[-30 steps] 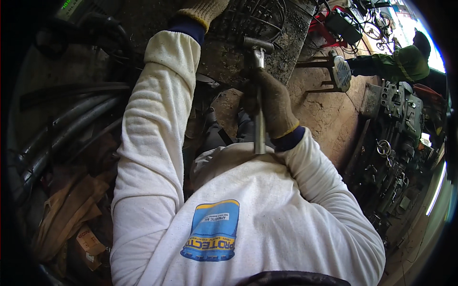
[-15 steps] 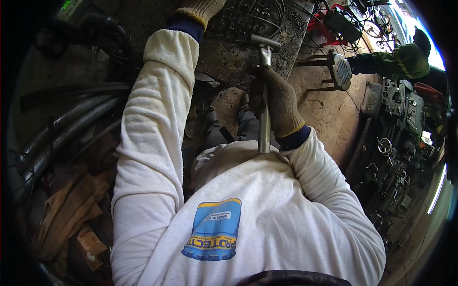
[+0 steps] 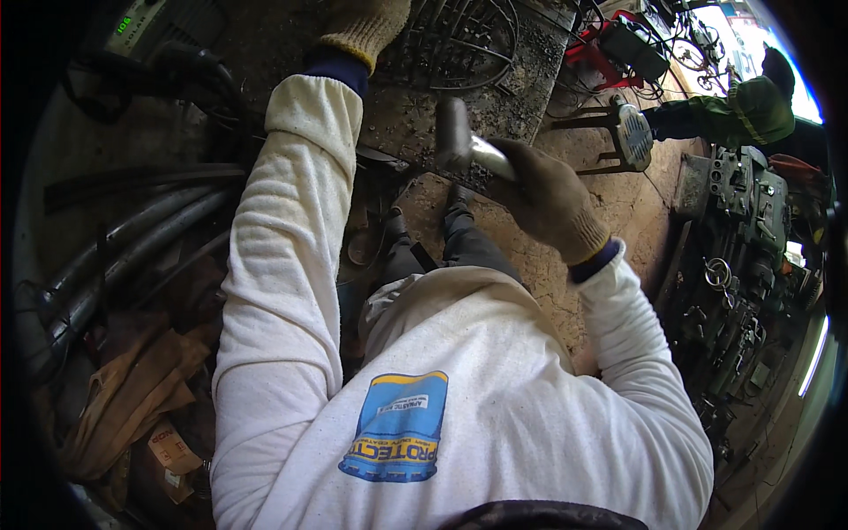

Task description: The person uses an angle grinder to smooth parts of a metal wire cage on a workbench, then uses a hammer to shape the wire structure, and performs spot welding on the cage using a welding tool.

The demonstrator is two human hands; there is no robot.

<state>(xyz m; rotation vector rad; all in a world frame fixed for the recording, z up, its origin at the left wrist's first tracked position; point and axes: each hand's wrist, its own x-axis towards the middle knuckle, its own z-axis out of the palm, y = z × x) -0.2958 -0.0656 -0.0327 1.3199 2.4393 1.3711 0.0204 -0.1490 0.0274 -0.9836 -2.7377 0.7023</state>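
Note:
My right hand point(image 3: 552, 199), in a knitted brown work glove, is closed round the handle of a metal hammer point(image 3: 453, 132). The hammer's dark head is raised near the front edge of a grimy worktable point(image 3: 397, 124). At the top edge of the view, my left hand point(image 3: 364, 31) in a matching glove reaches over the table. Its fingers run into the dark upper rim, so what they do is hidden. Right beside it lies a round-framed metal grille of thin bars point(image 3: 464, 44); whether the left hand touches it I cannot tell.
A metal stool point(image 3: 632, 132) stands right of the table, with a person in a green top point(image 3: 761, 113) beyond it. Dark machinery point(image 3: 746, 212) lines the right side. Pipes point(image 3: 132, 243) and brown cloth point(image 3: 137, 380) lie at left. A red plastic chair point(image 3: 609, 53) stands at the back.
My right hand has moved right and turned the hammer, so its handle, upright before, now slants and its head has dropped lower. My left arm has shifted only slightly.

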